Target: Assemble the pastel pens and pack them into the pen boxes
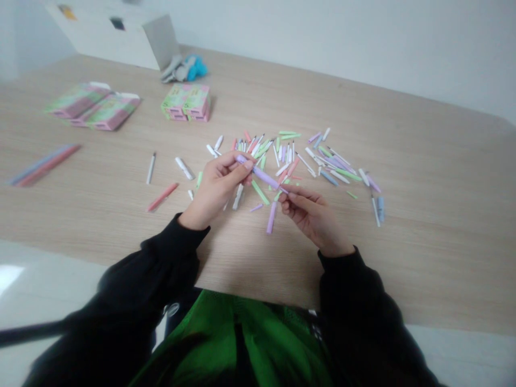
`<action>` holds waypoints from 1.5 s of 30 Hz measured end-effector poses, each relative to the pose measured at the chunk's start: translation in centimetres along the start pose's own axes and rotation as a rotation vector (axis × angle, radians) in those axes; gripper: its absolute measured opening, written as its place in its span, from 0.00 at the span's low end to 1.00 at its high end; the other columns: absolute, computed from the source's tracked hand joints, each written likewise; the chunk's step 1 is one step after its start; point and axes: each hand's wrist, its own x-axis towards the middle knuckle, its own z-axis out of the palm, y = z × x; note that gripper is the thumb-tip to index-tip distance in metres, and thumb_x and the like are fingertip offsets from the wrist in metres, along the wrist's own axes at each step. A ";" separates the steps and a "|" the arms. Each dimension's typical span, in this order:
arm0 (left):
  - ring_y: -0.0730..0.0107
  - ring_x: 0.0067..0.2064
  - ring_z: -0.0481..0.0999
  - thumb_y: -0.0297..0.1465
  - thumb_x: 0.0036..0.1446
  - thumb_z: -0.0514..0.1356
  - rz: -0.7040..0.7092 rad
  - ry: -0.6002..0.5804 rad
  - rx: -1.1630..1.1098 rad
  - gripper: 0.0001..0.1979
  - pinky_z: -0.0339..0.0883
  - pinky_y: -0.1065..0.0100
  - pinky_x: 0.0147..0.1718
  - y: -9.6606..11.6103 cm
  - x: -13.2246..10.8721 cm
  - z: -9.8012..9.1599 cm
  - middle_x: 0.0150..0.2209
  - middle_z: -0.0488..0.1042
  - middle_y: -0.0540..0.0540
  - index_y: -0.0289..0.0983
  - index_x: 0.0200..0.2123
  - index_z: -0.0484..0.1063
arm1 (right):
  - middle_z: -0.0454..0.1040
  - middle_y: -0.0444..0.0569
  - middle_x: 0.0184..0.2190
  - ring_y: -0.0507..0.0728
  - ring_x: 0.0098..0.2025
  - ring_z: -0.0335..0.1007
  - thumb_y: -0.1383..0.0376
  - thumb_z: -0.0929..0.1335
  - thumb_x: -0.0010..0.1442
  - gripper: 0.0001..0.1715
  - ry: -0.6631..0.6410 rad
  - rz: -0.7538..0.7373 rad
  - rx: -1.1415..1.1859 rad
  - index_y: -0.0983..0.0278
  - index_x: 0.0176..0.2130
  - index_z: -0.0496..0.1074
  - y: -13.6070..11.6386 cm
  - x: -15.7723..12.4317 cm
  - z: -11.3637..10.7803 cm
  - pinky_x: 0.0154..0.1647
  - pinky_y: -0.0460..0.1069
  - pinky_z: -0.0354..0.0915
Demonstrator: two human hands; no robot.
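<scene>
Lilac pen (260,174) | slants down-right | left hand (215,188) gripping barrel | right hand (312,215) pinching tip (narrow pinch)

The left hand (215,188) covers part of the lilac pen barrel (262,176), hiding one end from where I stand. The scattered pen pieces (282,156) are too small to tell apart, the box labels (185,102) are blurred, and the grey-and-blue bundle (184,68) is too blurred to identify.

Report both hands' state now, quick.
Left hand: closed, holding a lilac pen.
Right hand: closed, pinching the pen's thin end.
</scene>
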 end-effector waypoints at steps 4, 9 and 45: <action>0.76 0.27 0.69 0.36 0.59 0.68 0.158 0.118 0.080 0.06 0.64 0.71 0.28 0.8 1.2 -2.7 0.24 0.72 0.53 0.40 0.34 0.79 | 0.79 0.43 0.28 0.50 0.28 0.73 0.61 0.75 0.54 0.11 0.067 -0.129 -0.192 0.62 0.38 0.80 -0.9 0.2 -1.4 0.32 0.48 0.73; 0.79 0.25 0.68 0.30 0.65 0.63 0.358 0.423 0.474 0.14 0.59 0.69 0.28 3.9 1.0 -11.2 0.21 0.72 0.54 0.38 0.25 0.75 | 0.79 0.46 0.24 0.53 0.24 0.74 0.59 0.72 0.58 0.11 0.098 -0.173 -0.667 0.65 0.36 0.79 -2.4 -0.9 -3.4 0.27 0.49 0.72; 0.71 0.30 0.68 0.34 0.64 0.54 -0.085 0.219 1.361 0.12 0.56 0.70 0.31 4.8 -5.1 -6.7 0.28 0.69 0.50 0.35 0.40 0.73 | 0.80 0.63 0.46 0.67 0.49 0.77 0.68 0.57 0.66 0.19 0.182 -0.399 -1.503 0.67 0.51 0.70 4.8 -2.5 -6.3 0.51 0.61 0.71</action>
